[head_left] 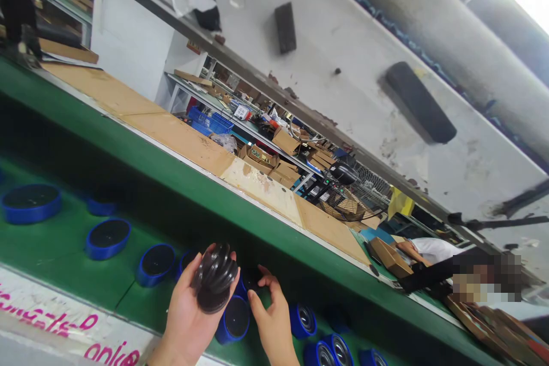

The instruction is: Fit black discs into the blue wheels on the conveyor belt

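Note:
My left hand (186,309) is closed around a dark ribbed round part (214,277), held up over the green conveyor belt (64,240). My right hand (272,320) reaches beside it, fingers curled on a dark piece set in a blue ring (246,285) on the belt. Directly under the held part sits a blue round holder (234,320) with a black centre. More blue holders (108,237) lie in a row along the belt to the left and right.
A cardboard-topped shelf (180,137) runs along the far side of the belt. Beyond it stand workbenches with cardboard boxes (261,160), a blue crate (210,121) and a fan (364,186). Another person (429,251) leans at the right. Pink writing marks the near white edge (51,320).

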`<state>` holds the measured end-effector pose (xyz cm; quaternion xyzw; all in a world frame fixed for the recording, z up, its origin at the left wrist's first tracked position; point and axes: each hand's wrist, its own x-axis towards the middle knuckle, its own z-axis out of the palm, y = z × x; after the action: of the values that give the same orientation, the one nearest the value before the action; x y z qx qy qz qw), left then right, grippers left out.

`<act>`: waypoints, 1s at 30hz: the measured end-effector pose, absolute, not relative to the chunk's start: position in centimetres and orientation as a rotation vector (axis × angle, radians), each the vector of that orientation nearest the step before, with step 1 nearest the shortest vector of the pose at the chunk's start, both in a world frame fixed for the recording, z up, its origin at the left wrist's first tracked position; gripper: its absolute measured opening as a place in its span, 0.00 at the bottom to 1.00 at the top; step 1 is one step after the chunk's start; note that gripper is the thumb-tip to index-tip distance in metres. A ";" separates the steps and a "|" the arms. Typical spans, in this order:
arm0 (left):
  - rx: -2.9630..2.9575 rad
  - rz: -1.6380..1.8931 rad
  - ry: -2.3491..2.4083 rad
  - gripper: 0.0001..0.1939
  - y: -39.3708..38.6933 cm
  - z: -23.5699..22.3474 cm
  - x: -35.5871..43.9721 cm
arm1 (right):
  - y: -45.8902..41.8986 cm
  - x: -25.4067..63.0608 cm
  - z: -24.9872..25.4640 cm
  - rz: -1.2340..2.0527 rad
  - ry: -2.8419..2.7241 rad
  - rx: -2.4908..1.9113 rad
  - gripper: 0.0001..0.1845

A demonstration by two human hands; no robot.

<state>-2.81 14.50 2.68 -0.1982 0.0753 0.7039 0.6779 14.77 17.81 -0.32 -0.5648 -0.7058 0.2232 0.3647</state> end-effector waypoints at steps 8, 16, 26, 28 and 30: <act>-0.442 1.576 0.135 0.10 14.6 2.1 -2.7 | 17.8 14.3 -0.6 0.580 -1.861 -1.462 0.10; -0.454 1.569 0.157 0.11 14.5 2.4 -2.7 | 17.7 14.3 -0.7 0.665 -1.843 -1.450 0.23; -0.452 1.563 0.178 0.11 14.5 2.6 -2.7 | 17.9 13.6 -0.7 0.655 -1.849 -1.449 0.21; -0.452 1.534 0.198 0.11 14.5 2.6 -2.6 | 17.6 13.7 0.0 0.643 -1.820 -1.453 0.20; -0.413 1.485 0.225 0.11 14.5 2.7 -2.2 | 16.9 13.9 1.3 0.632 -1.804 -1.424 0.20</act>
<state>-2.18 14.49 2.68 -0.1863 0.1016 0.6695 0.7118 13.90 16.93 1.31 -0.5549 -0.7031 0.2464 0.3702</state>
